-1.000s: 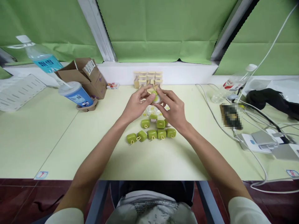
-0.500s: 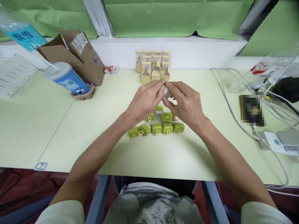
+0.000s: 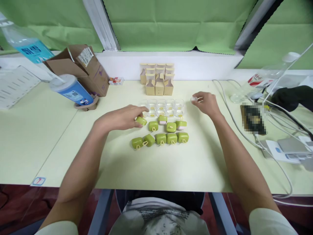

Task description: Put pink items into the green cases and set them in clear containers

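My left hand (image 3: 124, 117) has its thumb and fingers around a small green case (image 3: 141, 121) at the left end of the upper green row. Farther right, my right hand (image 3: 204, 102) pinches a small white piece (image 3: 194, 99) just above the table. Between the hands stand clear plastic cups (image 3: 161, 104) in two rows. In front of them lie more green cases with cream loops, such as one near the middle (image 3: 160, 138); two show pink undersides. Small open cardboard boxes (image 3: 159, 86) stand behind the cups.
At the left are a brown carton (image 3: 94, 73), a blue cup (image 3: 73, 89) in a holder and a large bottle (image 3: 34, 49). On the right lie white cables (image 3: 231, 107), a clear bottle (image 3: 259, 78) and a pixelated item (image 3: 253, 118). The table's front edge runs below my forearms.
My hands were together over the cups around a whitish round object. They have parted, the left moving down-left to a green case, the right moving right with a white piece. The clear cups are uncovered.
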`<state>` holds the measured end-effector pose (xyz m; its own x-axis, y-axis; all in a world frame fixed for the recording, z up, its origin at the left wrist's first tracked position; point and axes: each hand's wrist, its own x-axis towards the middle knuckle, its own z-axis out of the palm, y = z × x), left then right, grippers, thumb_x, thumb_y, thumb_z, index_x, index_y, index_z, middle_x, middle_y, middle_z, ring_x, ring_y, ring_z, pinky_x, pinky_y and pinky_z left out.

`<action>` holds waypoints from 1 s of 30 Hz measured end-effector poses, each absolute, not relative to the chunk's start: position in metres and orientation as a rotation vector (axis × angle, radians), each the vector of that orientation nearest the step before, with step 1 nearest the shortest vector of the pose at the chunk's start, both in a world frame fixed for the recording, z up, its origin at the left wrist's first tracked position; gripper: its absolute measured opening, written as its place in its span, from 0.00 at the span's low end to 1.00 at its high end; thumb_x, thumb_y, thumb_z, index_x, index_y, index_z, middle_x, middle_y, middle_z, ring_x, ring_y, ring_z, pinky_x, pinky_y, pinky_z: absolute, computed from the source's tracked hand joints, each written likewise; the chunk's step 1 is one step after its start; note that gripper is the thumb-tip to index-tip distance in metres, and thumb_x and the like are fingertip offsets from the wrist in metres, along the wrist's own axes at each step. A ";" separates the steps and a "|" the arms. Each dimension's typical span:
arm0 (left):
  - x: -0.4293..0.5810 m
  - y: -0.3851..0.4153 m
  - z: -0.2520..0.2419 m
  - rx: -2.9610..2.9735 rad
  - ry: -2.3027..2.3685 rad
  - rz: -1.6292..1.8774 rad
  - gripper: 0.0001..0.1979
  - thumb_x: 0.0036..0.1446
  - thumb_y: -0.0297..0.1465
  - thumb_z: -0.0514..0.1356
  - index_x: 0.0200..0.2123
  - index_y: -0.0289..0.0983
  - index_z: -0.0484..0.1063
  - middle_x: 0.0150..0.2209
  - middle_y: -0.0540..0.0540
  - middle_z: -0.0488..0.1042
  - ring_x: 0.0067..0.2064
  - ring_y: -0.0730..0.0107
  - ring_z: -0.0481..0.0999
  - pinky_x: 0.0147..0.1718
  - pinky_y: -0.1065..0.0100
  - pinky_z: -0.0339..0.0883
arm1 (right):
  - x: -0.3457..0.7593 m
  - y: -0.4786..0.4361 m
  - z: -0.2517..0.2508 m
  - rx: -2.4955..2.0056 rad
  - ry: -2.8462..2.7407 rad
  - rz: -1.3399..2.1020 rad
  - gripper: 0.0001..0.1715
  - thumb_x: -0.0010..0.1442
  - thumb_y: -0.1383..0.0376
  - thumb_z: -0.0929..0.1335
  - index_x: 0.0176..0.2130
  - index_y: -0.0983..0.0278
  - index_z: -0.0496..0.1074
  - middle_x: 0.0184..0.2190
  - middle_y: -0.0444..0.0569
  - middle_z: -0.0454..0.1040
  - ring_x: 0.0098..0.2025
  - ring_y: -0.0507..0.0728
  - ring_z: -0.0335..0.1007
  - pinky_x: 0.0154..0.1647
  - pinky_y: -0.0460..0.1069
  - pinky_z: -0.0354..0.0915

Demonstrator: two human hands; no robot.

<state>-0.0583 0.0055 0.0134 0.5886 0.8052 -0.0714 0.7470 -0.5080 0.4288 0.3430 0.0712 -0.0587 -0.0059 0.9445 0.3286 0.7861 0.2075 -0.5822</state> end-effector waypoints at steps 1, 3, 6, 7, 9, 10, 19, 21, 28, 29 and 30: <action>-0.061 0.007 0.008 2.417 1.288 0.068 0.25 0.56 0.47 0.71 0.54 0.44 0.80 0.44 0.44 0.83 0.45 0.50 0.83 0.47 0.56 0.76 | 0.346 0.075 -0.067 -1.683 -1.826 0.335 0.16 0.59 0.62 0.74 0.45 0.67 0.84 0.40 0.56 0.85 0.37 0.63 0.81 0.52 0.63 0.77; -0.062 0.012 -0.002 2.437 1.350 -0.077 0.20 0.56 0.45 0.69 0.49 0.43 0.80 0.42 0.43 0.83 0.39 0.54 0.82 0.39 0.61 0.73 | 0.346 0.079 -0.079 -1.750 -1.838 0.360 0.18 0.60 0.63 0.73 0.48 0.68 0.84 0.38 0.55 0.85 0.38 0.62 0.80 0.54 0.62 0.75; -0.058 0.021 -0.011 2.456 1.374 -0.113 0.14 0.55 0.42 0.68 0.43 0.43 0.80 0.43 0.43 0.83 0.39 0.55 0.81 0.36 0.63 0.71 | 0.343 0.079 -0.086 -1.722 -1.867 0.367 0.21 0.62 0.62 0.72 0.52 0.67 0.84 0.39 0.55 0.85 0.39 0.61 0.80 0.55 0.60 0.74; -0.057 0.023 -0.012 2.459 1.378 -0.104 0.13 0.55 0.41 0.68 0.42 0.42 0.80 0.43 0.43 0.84 0.41 0.54 0.81 0.36 0.63 0.71 | 0.342 0.079 -0.085 -1.712 -1.868 0.375 0.22 0.62 0.62 0.72 0.53 0.67 0.84 0.39 0.55 0.85 0.39 0.61 0.80 0.54 0.59 0.74; -0.055 0.022 -0.012 2.456 1.403 -0.089 0.12 0.54 0.39 0.68 0.41 0.42 0.80 0.43 0.43 0.84 0.44 0.51 0.82 0.39 0.61 0.72 | 0.341 0.078 -0.083 -1.707 -1.857 0.395 0.23 0.62 0.63 0.72 0.55 0.67 0.84 0.40 0.55 0.85 0.39 0.60 0.80 0.54 0.58 0.74; -0.054 0.020 -0.012 2.449 1.431 -0.073 0.11 0.54 0.39 0.68 0.40 0.42 0.80 0.43 0.43 0.84 0.46 0.50 0.82 0.40 0.60 0.72 | 0.342 0.078 -0.082 -1.705 -1.850 0.408 0.24 0.63 0.63 0.72 0.56 0.67 0.83 0.41 0.55 0.85 0.39 0.60 0.80 0.54 0.58 0.74; -0.071 -0.038 -0.051 2.216 1.520 0.577 0.15 0.65 0.47 0.63 0.40 0.41 0.73 0.51 0.41 0.80 0.46 0.55 0.85 0.48 0.54 0.84 | 0.347 0.082 -0.087 -1.655 -1.997 0.431 0.26 0.61 0.63 0.73 0.58 0.65 0.83 0.47 0.56 0.84 0.41 0.61 0.80 0.54 0.57 0.73; -0.079 -0.043 -0.064 2.121 1.486 0.677 0.19 0.64 0.52 0.64 0.41 0.42 0.71 0.53 0.42 0.81 0.49 0.56 0.85 0.51 0.53 0.85 | 0.348 0.083 -0.088 -1.649 -2.013 0.414 0.29 0.59 0.64 0.74 0.59 0.66 0.82 0.44 0.56 0.84 0.41 0.62 0.80 0.54 0.57 0.72; -0.086 -0.039 -0.090 2.104 1.472 0.832 0.22 0.65 0.51 0.67 0.50 0.41 0.72 0.56 0.42 0.83 0.47 0.58 0.88 0.54 0.53 0.84 | 0.352 0.081 -0.079 -1.676 -1.953 0.760 0.26 0.67 0.59 0.70 0.59 0.67 0.81 0.44 0.56 0.83 0.35 0.59 0.78 0.46 0.55 0.75; -0.085 -0.038 -0.092 2.116 1.440 0.859 0.21 0.66 0.50 0.66 0.51 0.41 0.73 0.56 0.41 0.83 0.49 0.58 0.87 0.55 0.53 0.83 | 0.353 0.081 -0.078 -1.674 -1.962 0.760 0.26 0.67 0.59 0.69 0.60 0.67 0.81 0.47 0.58 0.83 0.34 0.58 0.78 0.46 0.56 0.75; -0.084 -0.038 -0.093 2.132 1.408 0.883 0.21 0.67 0.49 0.66 0.51 0.41 0.74 0.56 0.41 0.83 0.52 0.57 0.87 0.58 0.52 0.82 | 0.353 0.080 -0.077 -1.668 -1.973 0.739 0.26 0.68 0.59 0.69 0.60 0.66 0.81 0.51 0.59 0.82 0.34 0.58 0.78 0.46 0.56 0.76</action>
<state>-0.0844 -0.0379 -0.0934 0.2797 0.9214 0.2698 0.6441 -0.3885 0.6589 0.3529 0.0799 -0.0771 -0.1667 0.9860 -0.0015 0.7446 0.1249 -0.6557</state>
